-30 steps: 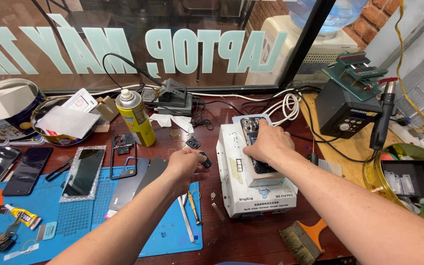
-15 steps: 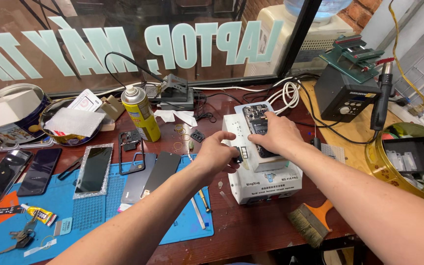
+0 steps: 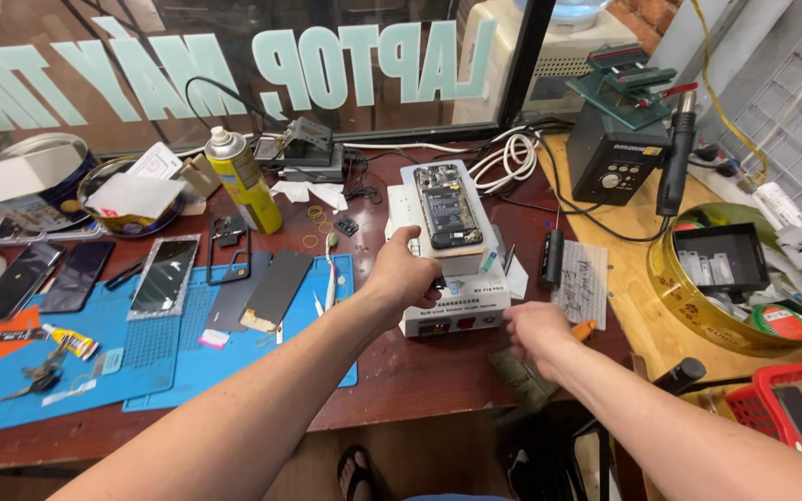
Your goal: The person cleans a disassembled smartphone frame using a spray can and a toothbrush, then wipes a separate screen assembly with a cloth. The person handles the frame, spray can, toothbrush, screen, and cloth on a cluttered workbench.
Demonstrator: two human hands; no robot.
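On the desk [image 3: 420,371] | left hand [image 3: 407,275] gripped white heating box's [image 3: 447,301] front-left corner, fingertips hidden | opened phone [image 3: 447,206] lay on top | right hand [image 3: 536,329] hovered beside, fingers loosely apart, blurred

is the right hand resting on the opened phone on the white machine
No, the right hand hangs off the front of the white machine, apart from the opened phone lying on top.

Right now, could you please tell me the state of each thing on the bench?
Phone: back off, lying on the white machine.
White machine: left hand on its front left edge.
Right hand: empty, open.
Spray can: upright, capped.
Hot-air wand: docked.
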